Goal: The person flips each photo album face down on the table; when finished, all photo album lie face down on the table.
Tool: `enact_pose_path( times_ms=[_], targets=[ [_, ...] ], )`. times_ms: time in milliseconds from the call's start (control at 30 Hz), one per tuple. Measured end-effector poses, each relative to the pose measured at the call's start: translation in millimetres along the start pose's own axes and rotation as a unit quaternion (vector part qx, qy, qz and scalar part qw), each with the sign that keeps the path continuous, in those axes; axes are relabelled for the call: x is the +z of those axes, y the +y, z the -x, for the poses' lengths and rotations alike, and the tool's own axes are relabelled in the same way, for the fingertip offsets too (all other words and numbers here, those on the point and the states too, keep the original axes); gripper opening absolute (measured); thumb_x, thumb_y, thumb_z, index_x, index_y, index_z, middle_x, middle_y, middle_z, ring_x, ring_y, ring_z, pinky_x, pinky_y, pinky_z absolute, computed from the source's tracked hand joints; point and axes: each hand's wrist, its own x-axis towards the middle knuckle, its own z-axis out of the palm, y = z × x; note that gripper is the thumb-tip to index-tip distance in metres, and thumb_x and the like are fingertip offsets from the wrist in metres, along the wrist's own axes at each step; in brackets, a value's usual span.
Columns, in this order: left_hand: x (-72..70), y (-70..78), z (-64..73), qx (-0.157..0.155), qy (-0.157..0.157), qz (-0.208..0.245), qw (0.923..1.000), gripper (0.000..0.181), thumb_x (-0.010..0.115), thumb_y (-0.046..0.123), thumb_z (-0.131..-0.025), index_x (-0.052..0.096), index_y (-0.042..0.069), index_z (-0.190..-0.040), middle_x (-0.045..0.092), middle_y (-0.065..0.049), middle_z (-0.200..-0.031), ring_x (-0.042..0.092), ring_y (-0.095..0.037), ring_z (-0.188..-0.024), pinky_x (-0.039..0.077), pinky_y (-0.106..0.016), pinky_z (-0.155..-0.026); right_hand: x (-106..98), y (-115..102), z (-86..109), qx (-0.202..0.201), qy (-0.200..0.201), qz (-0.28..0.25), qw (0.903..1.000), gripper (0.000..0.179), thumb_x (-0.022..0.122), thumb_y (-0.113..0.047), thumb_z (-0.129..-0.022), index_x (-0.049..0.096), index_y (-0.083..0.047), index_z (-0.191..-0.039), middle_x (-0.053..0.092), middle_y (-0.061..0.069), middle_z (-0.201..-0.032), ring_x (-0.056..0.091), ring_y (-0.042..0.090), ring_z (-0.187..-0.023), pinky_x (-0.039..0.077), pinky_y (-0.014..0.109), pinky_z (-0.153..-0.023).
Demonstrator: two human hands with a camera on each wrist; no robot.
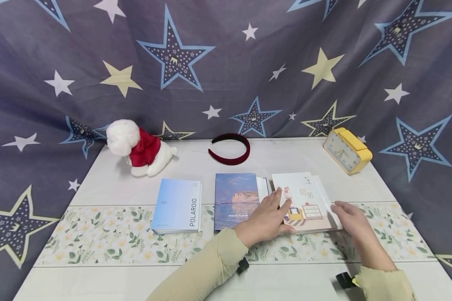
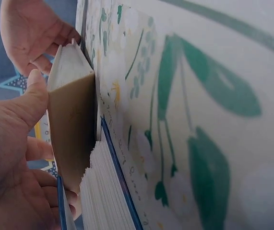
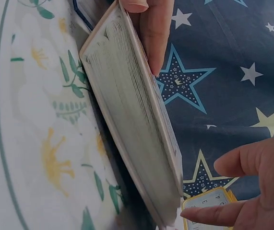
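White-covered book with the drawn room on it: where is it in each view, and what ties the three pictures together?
Head: the white-covered book is right of centre, partly under the left hand.
Left wrist: left of centre, its tan side facing the camera.
Right wrist: slanting from top to bottom near the middle, page edges showing.
Shared landmark: the floral band on the table.

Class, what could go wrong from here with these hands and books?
The white book might slip: the left hand rests on its cover, and the right hand is open at its edge. Moved leftward, it might bump the darker blue photo album, which lies close beside it.
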Motion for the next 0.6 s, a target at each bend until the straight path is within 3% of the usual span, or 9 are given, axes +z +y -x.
enact_pose_path(
  times_ms=[367, 533, 600],
  targets=[
    [-1.2, 3.7, -0.8, -0.015, -0.012, 0.031, 0.9993, 0.084, 0.054, 0.058, -0.091, 0.024, 0.013, -0.156, 0.004, -0.023, -0.160, 0.016, -0.030, -0.147, 0.018, -0.035, -0.117, -0.2, -7.1, 4.7, -0.008, -0.014, 0.024, 0.9996, 0.098, 0.037, -0.071, -0.091, 0.012, -0.001, -0.155, 0.022, 0.032, -0.153, 0.022, 0.052, -0.139, 0.025, 0.064, -0.107],
    [-2.0, 6.4, -0.4, -0.019, -0.016, 0.051, 0.9984, 0.086, 0.057, 0.056, -0.090, 0.022, 0.013, -0.156, 0.004, -0.021, -0.161, 0.018, -0.030, -0.146, 0.020, -0.035, -0.116, -7.6, -41.1, 36.5, -0.025, -0.019, 0.007, 0.9995, 0.089, 0.037, -0.059, -0.098, 0.011, 0.006, -0.153, 0.014, 0.033, -0.155, 0.012, 0.051, -0.141, 0.019, 0.063, -0.110],
    [-2.0, 7.4, -0.7, -0.017, -0.014, 0.061, 0.9979, 0.087, 0.058, 0.055, -0.090, 0.021, 0.013, -0.156, 0.005, -0.022, -0.161, 0.020, -0.030, -0.146, 0.021, -0.035, -0.116, -8.3, -55.7, 50.3, -0.027, -0.004, -0.001, 0.9996, 0.084, 0.039, -0.054, -0.100, 0.013, 0.007, -0.152, 0.017, 0.033, -0.154, 0.016, 0.050, -0.141, 0.022, 0.063, -0.109]
  ],
)
